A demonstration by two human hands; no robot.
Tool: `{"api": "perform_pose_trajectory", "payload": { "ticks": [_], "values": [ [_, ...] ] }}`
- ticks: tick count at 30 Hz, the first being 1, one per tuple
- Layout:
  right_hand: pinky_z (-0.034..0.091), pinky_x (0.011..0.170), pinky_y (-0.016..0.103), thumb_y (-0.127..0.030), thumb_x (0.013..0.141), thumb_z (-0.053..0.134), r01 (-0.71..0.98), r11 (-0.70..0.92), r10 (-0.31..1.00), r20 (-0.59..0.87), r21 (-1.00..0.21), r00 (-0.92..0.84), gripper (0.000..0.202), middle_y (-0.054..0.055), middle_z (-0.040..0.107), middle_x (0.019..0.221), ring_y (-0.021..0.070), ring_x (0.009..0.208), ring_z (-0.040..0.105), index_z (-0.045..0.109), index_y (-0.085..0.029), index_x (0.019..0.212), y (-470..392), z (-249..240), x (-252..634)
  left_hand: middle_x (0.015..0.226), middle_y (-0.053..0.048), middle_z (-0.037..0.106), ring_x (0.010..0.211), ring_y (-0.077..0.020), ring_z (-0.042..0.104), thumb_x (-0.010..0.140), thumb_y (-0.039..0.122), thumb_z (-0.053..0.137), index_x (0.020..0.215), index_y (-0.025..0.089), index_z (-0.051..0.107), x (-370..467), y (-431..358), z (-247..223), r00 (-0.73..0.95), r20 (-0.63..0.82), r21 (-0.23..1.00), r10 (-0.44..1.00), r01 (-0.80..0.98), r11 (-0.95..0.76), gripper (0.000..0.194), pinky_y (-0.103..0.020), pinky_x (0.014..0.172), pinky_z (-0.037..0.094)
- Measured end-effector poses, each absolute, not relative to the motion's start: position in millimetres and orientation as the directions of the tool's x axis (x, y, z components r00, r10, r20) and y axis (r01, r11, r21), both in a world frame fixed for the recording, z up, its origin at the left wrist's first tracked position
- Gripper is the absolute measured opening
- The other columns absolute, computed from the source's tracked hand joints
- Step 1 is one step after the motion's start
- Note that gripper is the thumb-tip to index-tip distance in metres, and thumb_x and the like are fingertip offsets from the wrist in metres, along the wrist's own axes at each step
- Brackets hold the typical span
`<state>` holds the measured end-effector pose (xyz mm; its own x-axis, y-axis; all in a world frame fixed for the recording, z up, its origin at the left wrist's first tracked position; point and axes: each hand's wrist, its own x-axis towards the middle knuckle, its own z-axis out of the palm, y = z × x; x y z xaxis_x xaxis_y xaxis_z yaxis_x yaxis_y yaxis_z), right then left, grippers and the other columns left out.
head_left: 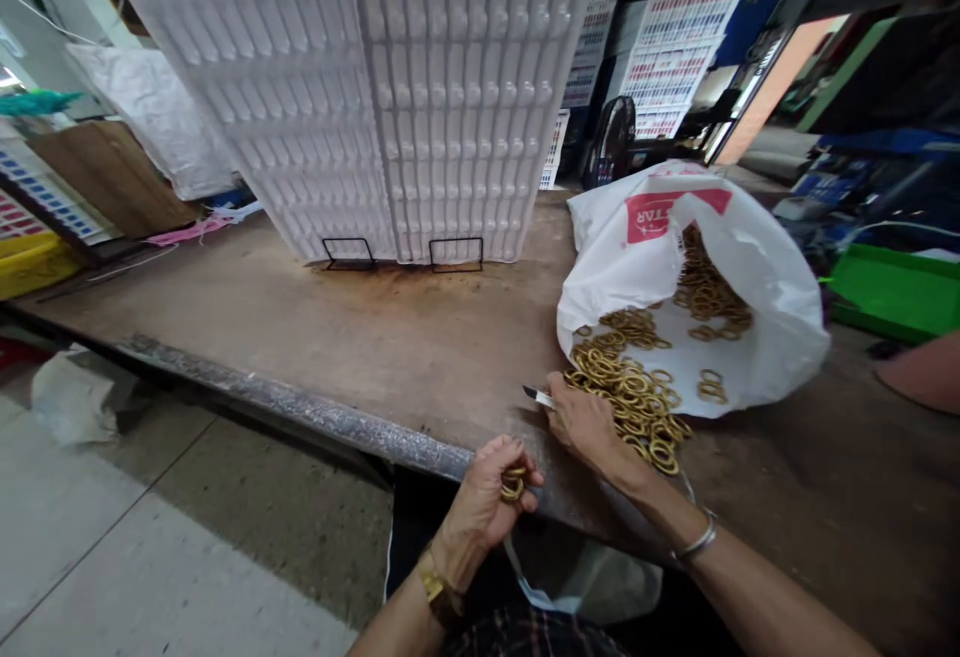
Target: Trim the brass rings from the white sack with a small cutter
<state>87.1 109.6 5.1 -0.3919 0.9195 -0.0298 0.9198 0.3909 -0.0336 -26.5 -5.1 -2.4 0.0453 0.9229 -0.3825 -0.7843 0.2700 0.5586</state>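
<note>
Left hand (486,499), grip curled around small brass-coloured rings (512,485), near front edge of brown surface (450,342); right hand (583,423), grip clamped on slim black-tipped white tool (541,398), beside heap of matching rings (636,399) spilling from red-printed white plastic bag (637,272).

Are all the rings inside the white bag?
No, the left hand holds a few rings, and others lie on the table by the bag.
</note>
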Motion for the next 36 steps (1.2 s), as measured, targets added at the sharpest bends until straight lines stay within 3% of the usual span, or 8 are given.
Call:
{"api": "perform_pose_trajectory", "payload": {
  "ticks": [2,5,8,11,21,26,32,36],
  "values": [
    [0.031,0.055,0.025,-0.017,0.081,0.042,0.917,0.377,0.923,-0.033,-0.127,-0.384,0.016,0.007,0.062,0.072,0.0219,0.067,0.061,0.048,-0.016,0.096,106.1,5.6,91.1,0.061,0.002,0.049,0.053,-0.0095,0.051,0.065,0.035,0.072,0.068,0.016,0.044,-25.1,-4.4,-0.6,0.032,-0.383,0.569,0.923,-0.78,0.262,0.034,-0.015,0.037,0.029],
    [0.033,0.059,0.024,-0.021,0.081,0.042,0.813,0.369,0.914,0.019,-0.451,-0.405,0.01,0.003,0.058,0.07,0.0166,0.066,0.056,0.047,-0.018,0.089,96.4,5.6,99.0,0.061,0.004,0.047,0.052,-0.0084,0.05,0.066,0.038,0.071,0.074,0.016,0.045,-21.4,-3.8,2.0,-0.001,-0.368,0.628,0.93,-0.738,0.248,0.035,-0.014,0.036,0.029],
    [0.036,0.059,0.023,-0.026,0.082,0.04,0.533,0.272,0.911,0.036,-0.801,-0.412,0.009,-0.002,0.053,0.063,0.0129,0.06,0.051,0.045,-0.018,0.08,81.9,5.5,106.1,0.064,0.003,0.05,0.054,-0.0093,0.051,0.066,0.04,0.071,0.086,0.017,0.047,-15.3,-2.6,3.3,-0.063,-0.352,0.713,0.934,-0.664,0.224,0.039,-0.015,0.037,0.033],
    [0.037,0.056,0.022,-0.032,0.081,0.042,0.295,0.12,0.913,-0.011,-0.948,-0.408,0.013,-0.004,0.051,0.059,0.011,0.056,0.048,0.044,-0.019,0.078,68.4,6.2,111.6,0.067,0.002,0.053,0.054,-0.0103,0.052,0.066,0.043,0.07,0.093,0.017,0.046,-8.7,-1.0,3.2,-0.108,-0.322,0.775,0.94,-0.6,0.197,0.044,-0.016,0.037,0.036],
    [0.03,0.044,0.019,-0.045,0.076,0.051,-0.055,-0.199,0.871,-0.151,-0.978,-0.467,0.027,-0.007,0.047,0.053,0.0063,0.042,0.037,0.042,-0.019,0.076,52.8,-0.1,121.0,0.063,0.001,0.054,0.043,-0.0051,0.039,0.065,0.048,0.068,0.08,0.015,0.051,6.4,3.1,6.9,-0.079,-0.317,0.851,0.945,-0.464,0.247,0.04,-0.015,0.036,0.028],
    [0.036,0.054,0.02,-0.036,0.078,0.049,0.082,-0.022,0.896,-0.056,-0.996,-0.44,0.019,-0.005,0.049,0.056,0.0081,0.052,0.044,0.047,-0.018,0.075,54.6,-1.2,130.7,0.051,0.004,0.046,0.039,-0.0061,0.033,0.071,0.05,0.061,0.071,0.016,0.054,10.3,3.2,6.3,-0.16,-0.271,0.951,0.949,-0.196,0.239,0.035,-0.017,0.036,0.025],
    [0.029,0.052,0.02,-0.034,0.079,0.045,0.292,0.145,0.916,0.017,-0.945,-0.4,0.022,-0.006,0.039,0.055,0.0089,0.054,0.037,0.044,-0.018,0.063,56.5,6.2,138.2,0.06,0.0,0.054,0.058,-0.0128,0.047,0.072,0.035,0.062,0.067,0.017,0.064,12.5,4.3,7.4,-0.175,0.053,0.986,0.983,0.167,-0.023,0.019,-0.021,0.056,0.039],
    [0.027,0.051,0.021,-0.033,0.079,0.041,0.312,0.136,0.93,0.013,-0.94,-0.368,0.027,-0.006,0.035,0.053,0.009,0.053,0.034,0.037,-0.019,0.057,54.4,0.2,138.9,0.054,0.003,0.047,0.045,-0.0095,0.04,0.075,0.044,0.057,0.075,0.016,0.06,15.0,2.5,4.8,-0.091,-0.139,0.984,0.986,0.102,0.148,0.028,-0.02,0.043,0.033]
  ]
}}
